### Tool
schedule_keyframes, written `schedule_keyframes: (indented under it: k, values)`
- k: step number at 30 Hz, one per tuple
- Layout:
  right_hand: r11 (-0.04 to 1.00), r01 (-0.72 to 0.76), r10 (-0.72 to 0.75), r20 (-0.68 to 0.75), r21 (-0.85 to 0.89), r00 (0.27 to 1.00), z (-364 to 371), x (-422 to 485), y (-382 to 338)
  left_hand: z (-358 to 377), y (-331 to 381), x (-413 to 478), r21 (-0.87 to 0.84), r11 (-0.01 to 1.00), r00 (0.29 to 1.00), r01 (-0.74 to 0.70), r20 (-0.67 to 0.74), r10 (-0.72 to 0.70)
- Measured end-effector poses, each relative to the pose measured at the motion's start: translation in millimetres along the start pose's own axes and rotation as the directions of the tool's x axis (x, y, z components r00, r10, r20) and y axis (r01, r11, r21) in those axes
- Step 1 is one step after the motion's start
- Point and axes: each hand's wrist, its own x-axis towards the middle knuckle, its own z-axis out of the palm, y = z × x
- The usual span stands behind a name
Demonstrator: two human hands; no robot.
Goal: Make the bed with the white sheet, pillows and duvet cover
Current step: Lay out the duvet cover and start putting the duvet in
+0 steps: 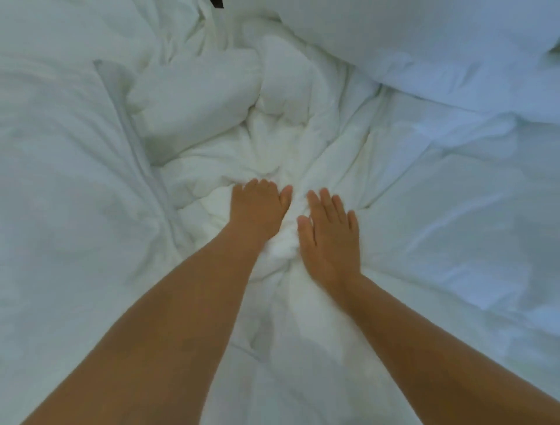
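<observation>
A crumpled white duvet point(281, 127) fills the middle of the bed, bunched into thick folds. My left hand point(257, 206) lies palm down on the bunched fabric, its fingertips sinking into a fold. Just to its right, my right hand point(328, 233) presses flat on the same ridge with straight fingers spread. A raised ridge of fabric runs between the two hands. A white pillow point(424, 39) lies at the top right, and another pillow point(54, 42) at the top left. Flatter white fabric point(454, 212) spreads out on the right.
A small dark object point(217, 3) shows at the top edge, beyond the bedding. White bedding point(60, 212) covers the whole left side in smoother folds.
</observation>
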Motion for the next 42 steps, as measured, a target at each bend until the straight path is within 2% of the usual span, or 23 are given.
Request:
schedule_keyframes:
  k: [3, 6, 8, 10, 11, 13, 15, 18, 21, 23, 25, 27, 28, 29, 30, 31, 33, 34, 36, 37, 39, 40, 42]
  values:
    - [0.991, -0.073, 0.066, 0.063, 0.115, 0.996, -4, -29, -16, -20, -13, -54, -0.013, 0.995, 0.982, -0.101, 0.161, 0.101]
    - [0.919, -0.16, 0.083, 0.22, 0.362, 0.972, -4, -77, -44, -40, -50, -124, -0.024, 0.984, 0.955, -0.174, 0.24, 0.175]
    - [0.862, -0.247, 0.036, 0.432, 0.443, 0.901, -3, -117, -66, -52, -82, -168, 0.064, 0.97, 0.945, -0.236, 0.248, 0.213]
    - [0.749, -0.408, -0.012, 0.626, 0.522, 0.779, -5, -156, -86, -61, -113, -199, 0.141, 0.96, 0.959, -0.241, 0.188, 0.213]
    - [0.659, -0.505, -0.03, 0.69, 0.558, 0.723, -8, -175, -97, -63, -127, -211, 0.102, 0.975, 0.973, -0.196, 0.147, 0.18]
    - [0.506, -0.622, -0.056, 0.743, 0.597, 0.667, -14, -208, -124, -62, -152, -236, -0.208, 0.977, 0.996, -0.047, 0.062, 0.061]
    - [0.453, -0.645, -0.069, 0.745, 0.616, 0.663, -18, -229, -159, -62, -171, -262, -0.607, 0.79, 0.996, 0.087, 0.026, -0.089]
    - [0.563, -0.582, -0.039, 0.722, 0.587, 0.691, -16, -244, -212, -60, -197, -296, -0.885, 0.459, 0.972, 0.08, -0.032, -0.232]
    - [0.734, -0.496, 0.066, 0.678, 0.464, 0.732, -5, -253, -267, -62, -234, -326, -0.945, 0.325, 0.963, 0.042, -0.048, -0.267]
    - [0.81, -0.411, 0.098, 0.594, 0.419, 0.799, 5, -261, -308, -67, -273, -342, -0.976, 0.218, 0.961, 0.018, -0.044, -0.275]
    - [0.737, -0.385, 0.088, 0.487, 0.555, 0.869, 14, -278, -362, -81, -324, -361, -0.996, 0.086, 0.951, -0.003, -0.03, -0.309]
    - [0.6, -0.366, 0.005, 0.454, 0.711, 0.891, 20, -300, -432, -102, -375, -378, -0.999, -0.015, 0.939, -0.043, -0.035, -0.342]
    - [0.557, -0.366, -0.023, 0.454, 0.745, 0.891, 24, -314, -475, -113, -407, -388, -0.991, -0.119, 0.923, -0.061, -0.011, -0.384]
    - [0.551, -0.352, -0.043, 0.447, 0.757, 0.893, 26, -322, -502, -122, -428, -393, -0.96, -0.268, 0.905, -0.077, 0.045, -0.422]
    - [0.58, -0.324, -0.066, 0.44, 0.747, 0.895, 29, -325, -518, -125, -444, -394, -0.944, -0.32, 0.885, -0.08, 0.08, -0.459]
    - [0.622, -0.301, -0.077, 0.439, 0.723, 0.895, 32, -328, -534, -127, -464, -399, -0.959, -0.281, 0.889, -0.047, 0.088, -0.45]
    - [0.751, -0.25, -0.044, 0.424, 0.611, 0.905, 40, -327, -550, -122, -486, -412, -0.994, 0.005, 0.924, 0.106, 0.097, -0.369]
    - [0.828, -0.224, -0.012, 0.415, 0.514, 0.91, 47, -327, -550, -111, -487, -421, -0.985, 0.042, 0.934, 0.168, 0.146, -0.327]
    - [0.93, -0.161, -0.005, 0.449, 0.33, 0.894, 62, -328, -550, -85, -481, -437, -0.933, 0.07, 0.91, 0.352, 0.324, -0.261]
    - [0.94, -0.157, -0.02, 0.507, 0.304, 0.862, 71, -330, -549, -73, -476, -442, -0.898, 0.037, 0.873, 0.439, 0.417, -0.253]
    - [0.906, -0.224, -0.059, 0.632, 0.358, 0.773, 85, -338, -541, -51, -474, -450, -0.83, -0.073, 0.797, 0.553, 0.553, -0.243]
    - [0.877, -0.259, -0.077, 0.652, 0.404, 0.755, 89, -342, -535, -43, -477, -453, -0.812, -0.088, 0.777, 0.577, 0.579, -0.247]
    - [0.815, -0.307, -0.029, 0.564, 0.491, 0.825, 90, -347, -522, -34, -474, -463, -0.829, 0.02, 0.803, 0.559, 0.534, -0.264]
